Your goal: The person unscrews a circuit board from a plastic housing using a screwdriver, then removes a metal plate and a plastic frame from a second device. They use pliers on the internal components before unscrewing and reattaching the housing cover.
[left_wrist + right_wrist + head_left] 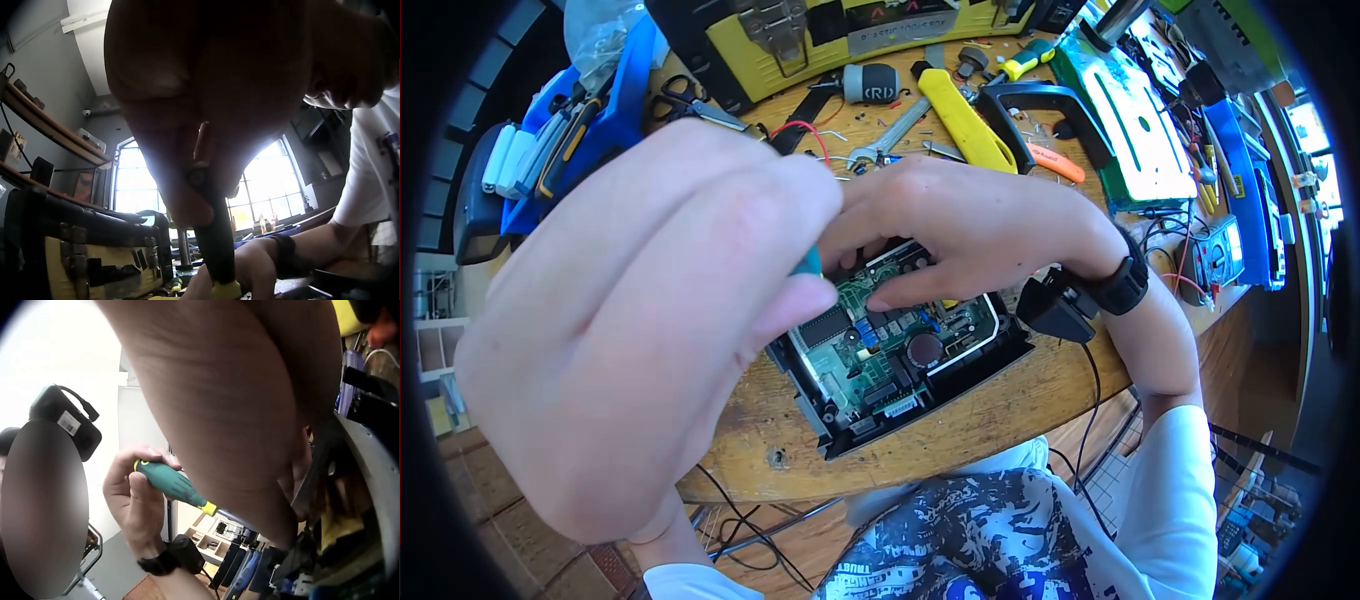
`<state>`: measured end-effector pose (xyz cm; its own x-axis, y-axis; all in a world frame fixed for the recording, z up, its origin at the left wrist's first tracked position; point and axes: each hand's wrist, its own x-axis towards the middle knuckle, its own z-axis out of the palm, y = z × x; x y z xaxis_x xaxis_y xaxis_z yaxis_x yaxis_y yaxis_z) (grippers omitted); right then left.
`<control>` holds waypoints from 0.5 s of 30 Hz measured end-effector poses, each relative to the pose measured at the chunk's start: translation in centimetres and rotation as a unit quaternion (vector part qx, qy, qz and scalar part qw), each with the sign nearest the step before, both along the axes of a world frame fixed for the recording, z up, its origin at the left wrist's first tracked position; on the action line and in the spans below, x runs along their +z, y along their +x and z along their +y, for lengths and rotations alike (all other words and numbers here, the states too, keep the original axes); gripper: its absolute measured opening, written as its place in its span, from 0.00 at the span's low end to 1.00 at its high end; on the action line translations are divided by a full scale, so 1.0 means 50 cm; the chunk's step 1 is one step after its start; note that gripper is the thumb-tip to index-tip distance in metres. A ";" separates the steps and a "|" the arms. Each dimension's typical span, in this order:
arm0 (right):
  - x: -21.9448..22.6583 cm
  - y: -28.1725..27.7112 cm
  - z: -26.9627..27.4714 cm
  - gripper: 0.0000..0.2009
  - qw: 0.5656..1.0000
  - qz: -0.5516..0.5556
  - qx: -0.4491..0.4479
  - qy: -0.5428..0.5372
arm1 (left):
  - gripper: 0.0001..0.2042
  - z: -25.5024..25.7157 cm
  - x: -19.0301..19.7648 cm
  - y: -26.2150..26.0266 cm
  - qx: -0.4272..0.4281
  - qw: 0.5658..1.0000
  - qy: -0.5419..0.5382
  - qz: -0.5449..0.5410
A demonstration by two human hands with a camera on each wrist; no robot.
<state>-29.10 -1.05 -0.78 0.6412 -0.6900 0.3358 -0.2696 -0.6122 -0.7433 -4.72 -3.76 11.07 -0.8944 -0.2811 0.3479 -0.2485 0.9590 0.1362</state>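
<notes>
A screwdriver with a green and yellow handle point(170, 482) is gripped by my left hand point(650, 300), thumb and fingers round the handle near its butt end. In the head view that hand is large in front and hides most of the screwdriver. Its shaft points down toward a green circuit board point(855, 365) inside an open black housing point(920, 400). My right hand point(960, 230) reaches over the far side of the housing, with its straight thumb on the board and the other fingers spread beyond. The left hand partly covers those fingertips.
Behind the housing lie a yellow-handled tool point(960, 115), a wrench point(890, 140) and scissors point(690, 100). A black and yellow toolbox point(830, 45) stands at the back. To the right are a green-edged case point(1130, 130) and a multimeter point(1220, 255). A cable point(1095, 390) hangs from the right wrist.
</notes>
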 end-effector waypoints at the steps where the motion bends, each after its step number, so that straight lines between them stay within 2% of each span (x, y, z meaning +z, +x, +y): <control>1: 0.003 0.001 0.001 0.11 0.999 0.022 -0.004 -0.026 | 0.16 -0.003 -0.001 -0.001 -0.020 1.000 -0.002 0.001; 5: 0.006 0.011 0.006 0.11 1.000 0.014 -0.014 0.006 | 0.16 -0.002 -0.006 -0.005 -0.025 0.999 -0.006 0.019; 8: 0.023 0.015 0.011 0.11 0.997 0.059 -0.040 0.036 | 0.16 -0.002 -0.004 -0.003 -0.020 0.999 -0.022 0.011; 11: 0.026 0.024 0.020 0.08 0.996 0.065 -0.049 0.039 | 0.16 -0.003 -0.033 -0.006 -0.030 0.998 -0.042 0.040; 13: 0.015 0.034 0.029 0.08 0.994 0.055 -0.090 0.021 | 0.16 0.003 -0.075 -0.015 -0.048 0.980 -0.051 0.184; 14: 0.019 0.041 0.037 0.08 0.994 0.056 -0.090 0.020 | 0.16 -0.001 -0.062 -0.011 -0.048 0.980 -0.052 0.186; 15: 0.025 0.050 0.047 0.10 0.989 0.075 -0.124 0.000 | 0.16 -0.008 -0.039 -0.002 -0.065 0.988 -0.037 0.132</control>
<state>-26.62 1.31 0.45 0.4948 -0.8325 0.2493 -0.5192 -0.5132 -0.6834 -4.80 -4.16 9.11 -0.7962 -0.1353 0.5898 -0.0880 0.9902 0.1083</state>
